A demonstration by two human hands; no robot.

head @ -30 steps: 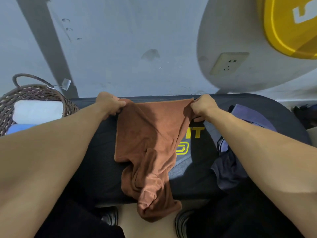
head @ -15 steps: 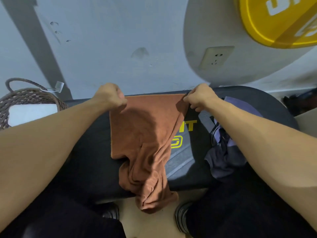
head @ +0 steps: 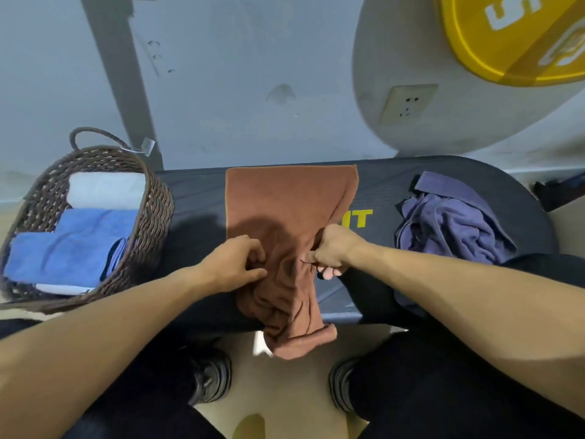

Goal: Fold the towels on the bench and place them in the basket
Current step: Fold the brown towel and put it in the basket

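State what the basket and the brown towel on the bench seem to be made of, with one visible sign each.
Basket: likely woven wicker or rattan, dark brown; braided strands show along its wall and handle.
Brown towel: soft, matte cloth, possibly microfibre or terry; it bunches into limp folds near the bench's front edge.

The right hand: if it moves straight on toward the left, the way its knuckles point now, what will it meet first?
Probably the bunched middle of the rust-brown terry towel that the right hand grips, then the left hand gripping the same towel; depth is unclear.
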